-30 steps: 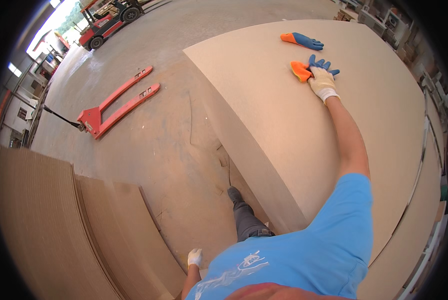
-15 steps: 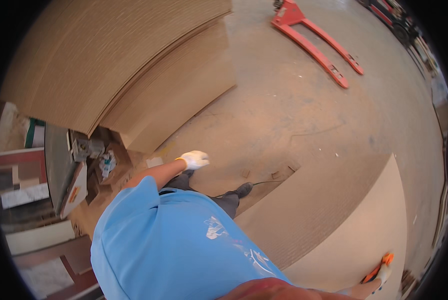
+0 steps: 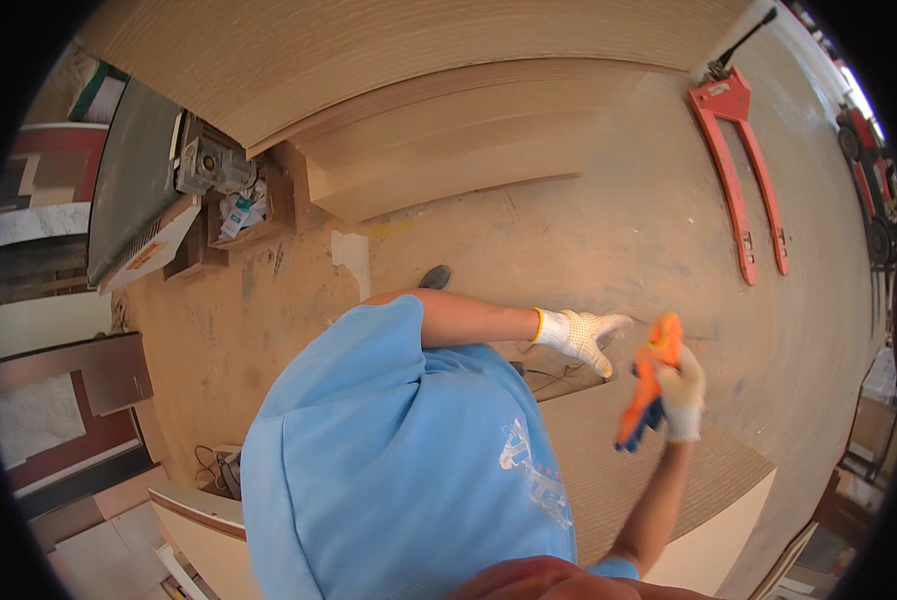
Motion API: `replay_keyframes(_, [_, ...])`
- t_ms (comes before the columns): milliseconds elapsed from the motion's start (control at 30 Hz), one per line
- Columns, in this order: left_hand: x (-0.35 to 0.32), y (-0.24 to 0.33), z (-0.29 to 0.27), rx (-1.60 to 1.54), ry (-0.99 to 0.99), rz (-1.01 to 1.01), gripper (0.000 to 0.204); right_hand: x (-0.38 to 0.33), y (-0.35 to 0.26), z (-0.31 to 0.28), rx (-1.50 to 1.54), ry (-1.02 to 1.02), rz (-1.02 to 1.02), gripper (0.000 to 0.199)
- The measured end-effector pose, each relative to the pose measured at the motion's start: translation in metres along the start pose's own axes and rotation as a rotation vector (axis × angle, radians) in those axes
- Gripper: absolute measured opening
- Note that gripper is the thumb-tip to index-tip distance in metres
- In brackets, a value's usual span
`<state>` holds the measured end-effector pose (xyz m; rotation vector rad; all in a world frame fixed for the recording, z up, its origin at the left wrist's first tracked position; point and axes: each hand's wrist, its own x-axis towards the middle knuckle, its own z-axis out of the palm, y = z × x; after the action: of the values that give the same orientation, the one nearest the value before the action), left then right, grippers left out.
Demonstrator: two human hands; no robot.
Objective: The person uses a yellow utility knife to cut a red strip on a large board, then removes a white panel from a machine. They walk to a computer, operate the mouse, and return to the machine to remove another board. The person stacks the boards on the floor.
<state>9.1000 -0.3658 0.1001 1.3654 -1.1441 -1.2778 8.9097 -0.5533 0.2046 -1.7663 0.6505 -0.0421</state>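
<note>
In the middle right of the view, my right hand (image 3: 684, 395) in a white glove is closed around an orange and dark-blue thing (image 3: 641, 400). It is long, soft-edged and somewhat blurred, so its kind is unclear. Just left of it, my left hand (image 3: 581, 335) reaches out in a white dotted glove with a yellow-edged cuff. Its fingers are spread and a small gap separates them from the orange thing. Under my right forearm lies a large brown board (image 3: 688, 475) with a grained top and pale edge.
A tall stack of brown boards (image 3: 448, 130) fills the upper side. Beyond stands a red pallet jack (image 3: 720, 140), with a red vehicle (image 3: 873, 195) at the far right. A machine (image 3: 133, 190) and cardboard boxes (image 3: 283, 205) are at the left. Cables (image 3: 558, 378) lie on the floor.
My right hand has come up from the lower right with the orange and dark-blue thing. My left hand has moved right towards it and spread its fingers. The whole view has turned.
</note>
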Motion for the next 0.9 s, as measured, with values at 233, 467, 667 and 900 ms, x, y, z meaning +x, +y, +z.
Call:
replay_keyframes(233, [-0.178,-0.131,-0.187,-0.958,0.706,-0.321,0.034,0.191,-0.043,0.366,-0.036,-0.267,0.118,0.049])
replay_keyframes(467, [-0.261,-0.292,-0.318,-1.672,1.445,-0.17,0.029,0.182,-0.062,0.405,-0.587,-0.224,-0.131,0.064])
replay_keyframes(667, [-0.287,-0.443,-0.473,-1.759,1.62,-0.264,0.05,0.078,0.004,0.379,-0.711,-0.324,0.558,0.049])
replay_keyframes(900, [-0.321,-0.469,-0.491,-1.377,1.487,-0.296,0.069,-0.026,0.025,0.398,-0.338,-0.201,0.827,0.049])
